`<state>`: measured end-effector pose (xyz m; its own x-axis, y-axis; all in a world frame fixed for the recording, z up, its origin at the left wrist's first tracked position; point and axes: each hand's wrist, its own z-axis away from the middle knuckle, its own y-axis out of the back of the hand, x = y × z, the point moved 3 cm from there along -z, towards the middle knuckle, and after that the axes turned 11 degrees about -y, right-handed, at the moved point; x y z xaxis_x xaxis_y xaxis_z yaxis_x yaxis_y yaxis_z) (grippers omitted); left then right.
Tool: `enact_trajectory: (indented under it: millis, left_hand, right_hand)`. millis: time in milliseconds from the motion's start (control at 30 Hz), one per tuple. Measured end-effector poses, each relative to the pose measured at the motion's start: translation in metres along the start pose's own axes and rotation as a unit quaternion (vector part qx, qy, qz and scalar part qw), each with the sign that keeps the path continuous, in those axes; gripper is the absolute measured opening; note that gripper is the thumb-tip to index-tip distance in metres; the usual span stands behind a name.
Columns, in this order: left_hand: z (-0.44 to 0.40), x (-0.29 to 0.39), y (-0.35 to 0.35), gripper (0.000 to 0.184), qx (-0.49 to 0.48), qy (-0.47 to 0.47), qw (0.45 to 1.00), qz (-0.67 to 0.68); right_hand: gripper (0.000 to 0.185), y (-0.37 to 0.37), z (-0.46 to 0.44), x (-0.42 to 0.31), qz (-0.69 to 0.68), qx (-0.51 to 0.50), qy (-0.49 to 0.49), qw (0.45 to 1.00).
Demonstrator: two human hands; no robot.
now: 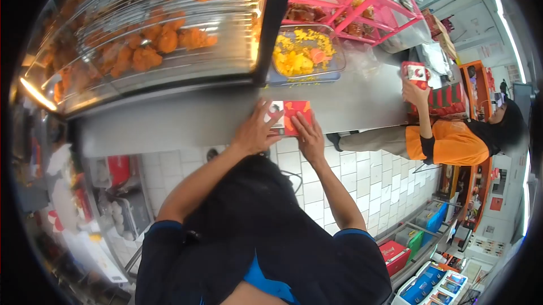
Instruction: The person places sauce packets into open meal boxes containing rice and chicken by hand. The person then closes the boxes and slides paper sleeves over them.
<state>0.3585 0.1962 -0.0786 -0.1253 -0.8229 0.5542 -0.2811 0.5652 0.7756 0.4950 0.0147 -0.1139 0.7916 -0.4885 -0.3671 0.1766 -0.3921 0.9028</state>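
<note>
A small red and white box (291,117) lies on the steel counter (209,115) in front of me. My left hand (255,128) is at its left end, with the fingers spread over the white part. My right hand (308,136) rests on the red part from the other side, its fingers stretched out and lying on the box. Behind the box stands a clear tray (339,70) with yellow pieces and one pinkish-orange piece in it.
A heated glass case (164,87) with fried food stands at the back left. Pink baskets (353,5) hold packets at the back. At the right a co-worker (452,144) in orange holds another red box (417,74) above the counter.
</note>
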Motion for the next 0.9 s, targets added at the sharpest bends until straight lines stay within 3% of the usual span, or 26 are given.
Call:
enact_trajectory:
  millis: [33,100,200,233,333,367,400,467,533,633,667,700,767,833,900]
  left_hand:
    - [-0.003,0.012,0.006,0.073,0.061,-0.029,0.998,-0.009]
    - [0.013,0.02,0.019,0.055,0.055,-0.021,0.998,0.015]
    - [0.08,0.004,0.038,0.033,0.086,0.138,0.986,0.042]
    - [0.111,-0.006,0.04,0.03,0.111,0.209,0.97,0.052]
    - [0.227,-0.017,0.044,0.024,0.17,0.371,0.913,0.003]
    - [0.269,-0.011,0.045,0.022,0.199,0.423,0.884,-0.01]
    - [0.31,-0.002,0.044,0.021,0.232,0.476,0.848,-0.024]
    - [0.376,0.024,0.035,0.017,0.315,0.567,0.758,-0.072]
    - [0.424,0.044,0.017,0.014,0.339,0.65,0.665,-0.142]
    - [0.461,0.05,0.006,0.016,0.388,0.698,0.593,-0.104]
    - [0.481,0.038,-0.002,0.016,0.398,0.678,0.611,-0.088]
    - [0.494,0.028,0.001,0.016,0.401,0.673,0.619,-0.064]
    - [0.522,0.015,0.022,0.027,0.387,0.671,0.632,-0.013]
    - [0.55,0.016,0.048,0.028,0.39,0.649,0.652,-0.026]
    - [0.572,0.033,0.083,0.022,0.412,0.678,0.609,-0.02]
  right_hand:
    - [0.074,0.014,-0.002,0.027,0.03,0.001,-0.015,0.999]
    - [0.075,0.047,-0.006,0.079,0.087,0.002,-0.063,0.994]
    - [0.07,0.093,-0.019,0.154,0.049,0.019,-0.109,0.993]
    - [0.061,0.106,-0.021,0.174,0.029,0.018,-0.133,0.99]
    - [0.05,0.127,-0.026,0.249,0.091,0.041,-0.089,0.991]
    - [0.045,0.149,-0.05,0.202,0.173,0.025,-0.106,0.979]
    - [0.044,0.143,-0.07,0.181,0.207,0.116,-0.025,0.971]
    - [0.043,0.095,-0.094,0.115,-0.022,0.116,-0.067,0.991]
    - [0.036,0.021,-0.098,0.011,-0.212,-0.11,-0.085,0.967]
    - [0.029,-0.067,-0.07,-0.221,-0.357,-0.363,0.101,0.855]
    - [0.028,-0.083,-0.055,-0.297,-0.369,-0.442,0.083,0.814]
    - [0.031,-0.117,-0.045,-0.351,-0.373,-0.473,0.167,0.78]
    - [0.039,-0.182,-0.034,-0.465,-0.445,-0.56,0.158,0.681]
    - [0.044,-0.243,-0.034,-0.58,-0.408,-0.619,0.144,0.655]
    - [0.045,-0.293,-0.037,-0.695,-0.389,-0.597,0.109,0.693]
